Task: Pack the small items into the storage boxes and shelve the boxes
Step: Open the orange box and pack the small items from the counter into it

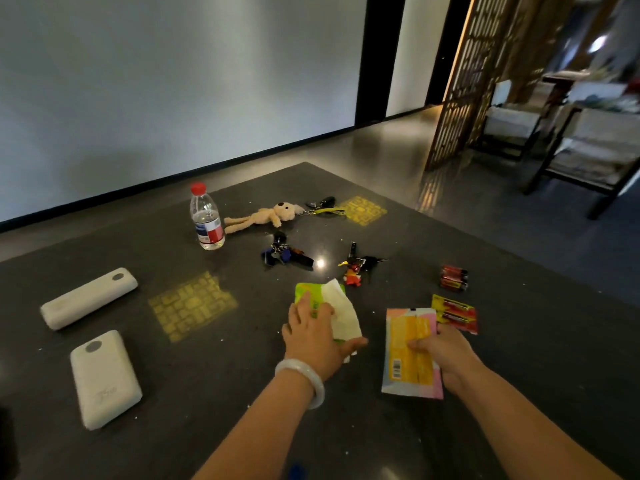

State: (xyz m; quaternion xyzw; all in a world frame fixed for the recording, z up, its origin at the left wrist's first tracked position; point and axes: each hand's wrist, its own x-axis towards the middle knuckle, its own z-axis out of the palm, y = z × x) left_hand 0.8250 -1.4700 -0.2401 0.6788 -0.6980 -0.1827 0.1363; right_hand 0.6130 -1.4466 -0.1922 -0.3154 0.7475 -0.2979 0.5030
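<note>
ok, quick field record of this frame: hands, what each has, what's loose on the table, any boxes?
left hand: pressing on green tissue pack with a white sheet sticking out
right hand: grip closed on yellow-pink flat packet
power banks: two white, rounded, far left
bottle: clear plastic, red cap, upright
plush: beige rabbit keychain, lying flat
keys: two bunches, mid-table
batteries: loose pack; red-yellow carded pack
storage boxes: none in view
table: dark stone top

Both forearms are bare, no sleeves anywhere in view. Only thing worn is a chunky, smooth, milky-white translucent bangle [300, 381] on the left wrist, kinda jade-looking. No rings or watch visible on the left hand [313, 332] or the right hand [446, 355].
</note>
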